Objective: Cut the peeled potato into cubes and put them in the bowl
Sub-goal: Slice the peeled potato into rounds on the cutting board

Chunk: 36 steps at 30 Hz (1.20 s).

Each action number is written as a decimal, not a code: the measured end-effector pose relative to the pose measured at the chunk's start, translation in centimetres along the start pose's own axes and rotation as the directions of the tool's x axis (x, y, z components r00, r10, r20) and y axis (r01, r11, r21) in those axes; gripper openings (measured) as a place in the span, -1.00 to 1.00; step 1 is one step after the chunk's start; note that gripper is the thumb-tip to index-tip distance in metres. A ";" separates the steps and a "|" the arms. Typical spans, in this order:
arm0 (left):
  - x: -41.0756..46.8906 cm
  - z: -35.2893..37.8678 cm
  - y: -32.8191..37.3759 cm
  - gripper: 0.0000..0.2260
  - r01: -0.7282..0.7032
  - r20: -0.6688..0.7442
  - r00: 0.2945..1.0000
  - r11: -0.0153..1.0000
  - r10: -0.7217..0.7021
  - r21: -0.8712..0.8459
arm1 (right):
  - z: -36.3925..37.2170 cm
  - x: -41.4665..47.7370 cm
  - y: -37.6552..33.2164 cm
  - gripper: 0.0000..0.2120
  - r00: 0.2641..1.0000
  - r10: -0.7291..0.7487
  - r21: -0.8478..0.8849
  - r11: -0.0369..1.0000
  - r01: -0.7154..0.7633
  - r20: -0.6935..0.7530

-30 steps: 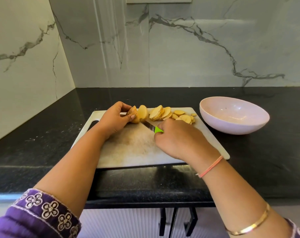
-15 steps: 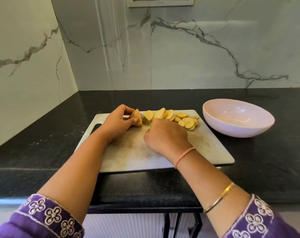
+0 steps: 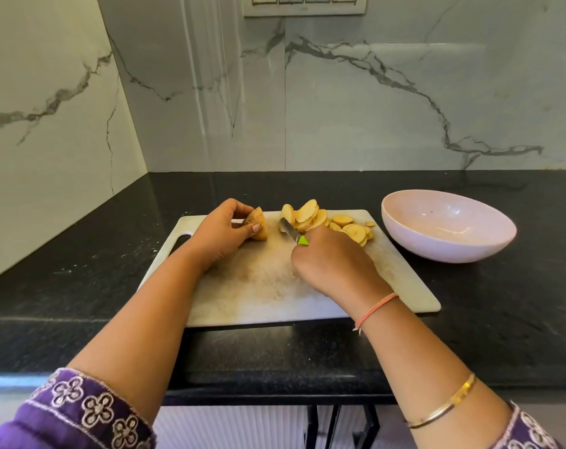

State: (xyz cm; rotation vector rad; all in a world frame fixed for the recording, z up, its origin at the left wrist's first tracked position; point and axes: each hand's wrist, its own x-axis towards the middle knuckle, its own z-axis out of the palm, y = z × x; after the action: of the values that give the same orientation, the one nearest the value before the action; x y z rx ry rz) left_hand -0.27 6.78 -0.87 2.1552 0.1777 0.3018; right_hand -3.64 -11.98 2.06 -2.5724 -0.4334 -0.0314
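A white cutting board (image 3: 262,286) lies on the black counter. My left hand (image 3: 221,236) grips the remaining potato end (image 3: 258,224) at the board's far left. My right hand (image 3: 333,264) holds a knife with a green handle (image 3: 302,240); its blade (image 3: 288,229) rests against a fresh slice, a gap away from the potato end. Several potato slices (image 3: 327,220) lie in a leaning row along the board's far edge. The pale pink bowl (image 3: 450,226) stands to the right of the board with nothing in it.
The black counter (image 3: 502,303) runs into a corner of marble walls at the back and left. A switch plate (image 3: 304,4) sits high on the back wall. The counter's front edge is just below the board.
A slice has come off the potato and now leans with the others. The knife and my right hand shifted right, opening a gap beside the potato end. The camera tilted up slightly.
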 end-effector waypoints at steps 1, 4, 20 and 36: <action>0.1 0.0 0.0 -0.73 -0.005 -0.004 1.000 1.000 0.005 -0.005 | 0.0 0.0 0.0 -0.77 1.000 -0.010 0.026 1.000 0.010 -0.004; 0.1 -0.1 -0.2 -0.74 -0.013 -0.007 1.000 1.000 0.013 -0.021 | 0.1 -0.1 -0.3 -0.79 0.997 -0.061 0.067 0.996 0.065 -0.055; -0.2 -0.1 0.3 -0.76 -0.059 -0.016 0.998 0.995 0.058 -0.081 | 2.9 0.9 -1.9 -0.63 0.928 -0.261 -0.247 0.949 0.196 -0.267; -0.2 0.0 -0.3 -0.77 -0.051 -0.030 0.998 0.987 0.047 -0.151 | 4.4 0.8 -1.3 -0.53 0.919 -0.275 -0.188 0.955 0.228 -0.282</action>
State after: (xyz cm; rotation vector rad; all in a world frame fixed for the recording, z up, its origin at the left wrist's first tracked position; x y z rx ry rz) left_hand -0.48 6.90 -1.13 2.0074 0.1131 0.3608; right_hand -3.52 -8.50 -0.99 -2.5790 -0.6605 -0.5690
